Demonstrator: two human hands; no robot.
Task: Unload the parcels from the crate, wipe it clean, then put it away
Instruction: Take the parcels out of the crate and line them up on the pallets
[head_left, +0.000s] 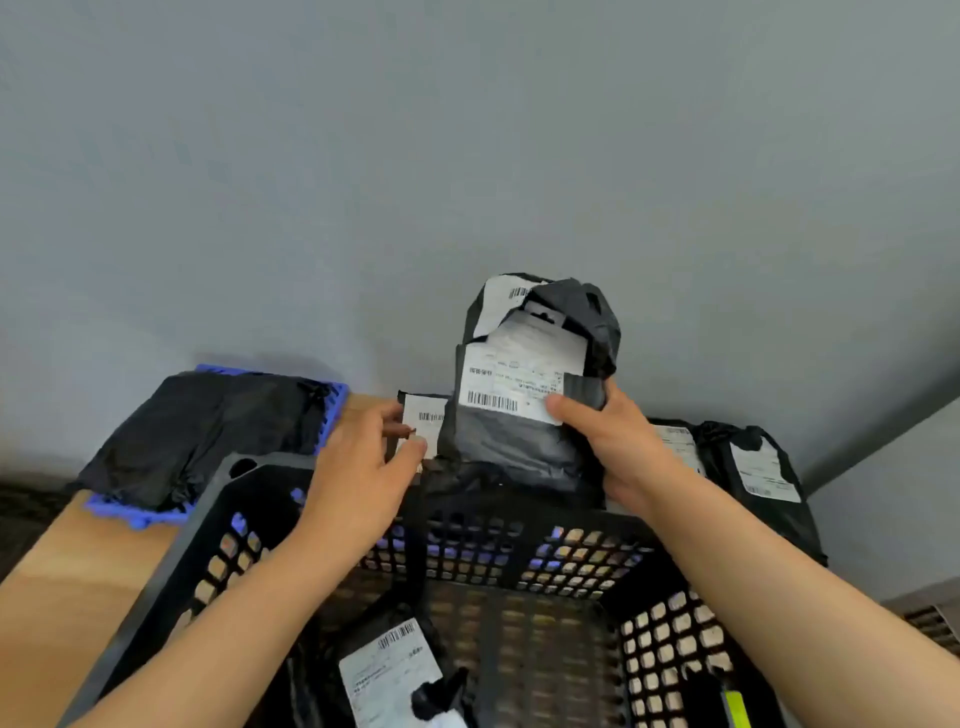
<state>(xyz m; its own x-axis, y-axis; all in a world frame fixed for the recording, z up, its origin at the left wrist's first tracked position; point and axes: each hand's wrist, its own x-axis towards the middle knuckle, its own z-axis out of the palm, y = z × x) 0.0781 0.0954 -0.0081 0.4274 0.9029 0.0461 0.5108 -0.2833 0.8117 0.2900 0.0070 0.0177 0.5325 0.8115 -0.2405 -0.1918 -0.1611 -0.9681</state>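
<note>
A black perforated plastic crate (244, 478) stands in front of me on a wooden table. Above its far rim my right hand (618, 441) grips a large grey parcel (524, 374) with white barcode labels, held upright against the wall. My left hand (363, 467) pinches a small dark parcel with a white label (426, 415) just left of the large one. One more labelled parcel (389, 670) lies on the crate floor near its front, next to a black lump.
A black bag (208, 426) lies on a blue slatted mat (332, 410) at the table's back left. Black labelled parcels (753, 467) are stacked on the right beside the crate. The grey wall rises directly behind. A yellow-green object (735, 701) sits in the crate's right corner.
</note>
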